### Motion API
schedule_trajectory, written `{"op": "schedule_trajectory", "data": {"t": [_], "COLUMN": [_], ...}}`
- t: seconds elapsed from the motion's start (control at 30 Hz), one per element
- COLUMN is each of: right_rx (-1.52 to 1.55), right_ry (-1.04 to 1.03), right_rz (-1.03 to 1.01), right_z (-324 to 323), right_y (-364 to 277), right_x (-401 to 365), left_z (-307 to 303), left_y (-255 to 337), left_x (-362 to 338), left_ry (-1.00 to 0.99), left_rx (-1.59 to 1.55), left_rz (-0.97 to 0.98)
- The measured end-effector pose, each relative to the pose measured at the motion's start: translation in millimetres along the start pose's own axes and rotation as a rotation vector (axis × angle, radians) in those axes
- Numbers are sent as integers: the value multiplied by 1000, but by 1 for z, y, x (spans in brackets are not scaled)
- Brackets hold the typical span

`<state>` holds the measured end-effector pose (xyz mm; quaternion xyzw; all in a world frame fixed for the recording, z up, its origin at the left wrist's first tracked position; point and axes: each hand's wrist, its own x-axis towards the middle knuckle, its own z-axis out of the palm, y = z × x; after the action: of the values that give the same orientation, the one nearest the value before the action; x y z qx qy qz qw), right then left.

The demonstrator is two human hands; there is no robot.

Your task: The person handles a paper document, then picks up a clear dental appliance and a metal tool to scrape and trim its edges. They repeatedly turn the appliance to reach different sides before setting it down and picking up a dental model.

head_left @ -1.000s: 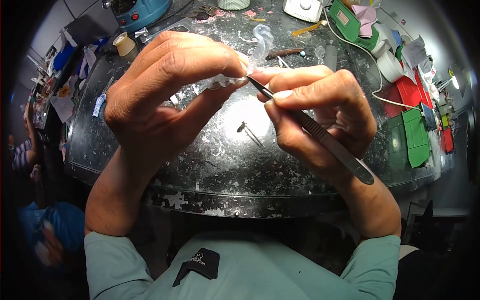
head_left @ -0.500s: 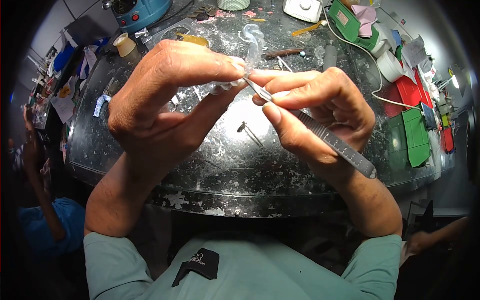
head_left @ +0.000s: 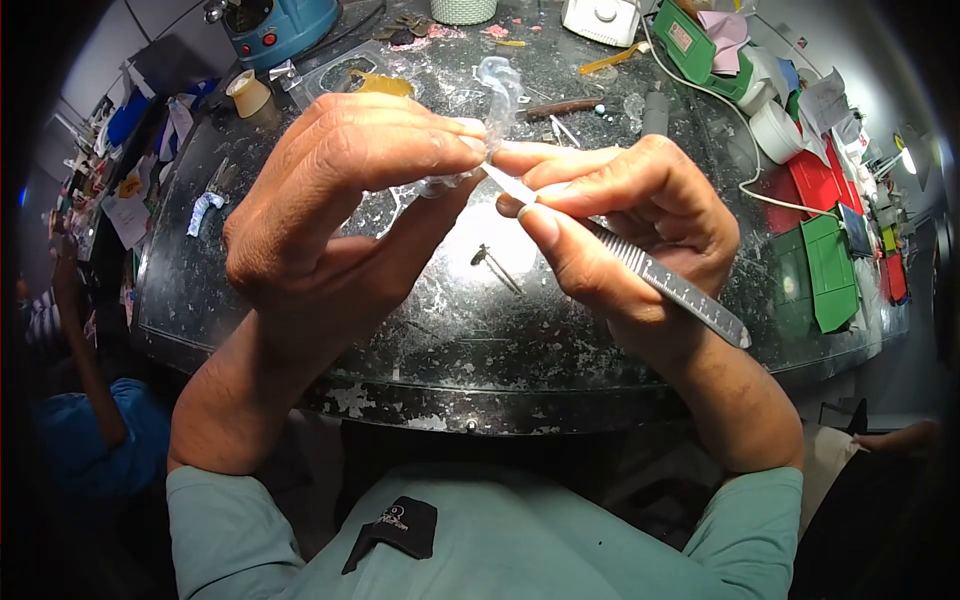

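My left hand [head_left: 345, 170] pinches a clear plastic dental aligner [head_left: 499, 85] between thumb and fingers. One curved end of it rises beyond my fingertips, and tooth-shaped bumps show under my index finger. In my right hand [head_left: 650, 215] is a scalpel [head_left: 690, 293] with a flat grey handle marked like a ruler, gripped like a pen. The blade points up and left, its tip right at the aligner's edge beside my left fingertips. Below both hands, small metal rotary bits [head_left: 495, 268] lie in the bright patch of light.
The worn black table [head_left: 470, 350] carries scraps and a brown-handled tool [head_left: 560, 107]. A blue machine [head_left: 285, 30] and a cream cup [head_left: 248, 93] stand at the back left. Green boxes [head_left: 833, 270] and a white cable line the right. Other people sit at both sides.
Both hands and the aligner have shifted slightly; the scalpel has moved a little left, its blade now catching bright light. Both grips are unchanged.
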<state>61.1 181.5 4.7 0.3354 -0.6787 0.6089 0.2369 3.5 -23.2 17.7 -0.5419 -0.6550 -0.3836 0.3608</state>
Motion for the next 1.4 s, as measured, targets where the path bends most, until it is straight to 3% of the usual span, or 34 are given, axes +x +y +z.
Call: {"op": "schedule_trajectory", "data": {"t": [0.2,0.57,0.8,1.1,1.4], "right_rx": [69,-147,-91,-32,-158], "right_ry": [24,-64,-40,-40,-98], "right_rz": [-34,-122,-18,-97,-122], "right_z": [0,-7,-6,-4,-8], "right_y": [4,2,1,4,3], "right_x": [1,5,2,3,3], "left_z": [0,-3,-2,-1,-5], "left_y": [-3,-3,-2,0,0], "left_x": [2,6,3,2,6], "left_ry": [1,-51,-35,-2,-44], "left_rx": [-38,-29,-49,-98,-83], "left_rz": [-4,-5,-35,-97,-61]}}
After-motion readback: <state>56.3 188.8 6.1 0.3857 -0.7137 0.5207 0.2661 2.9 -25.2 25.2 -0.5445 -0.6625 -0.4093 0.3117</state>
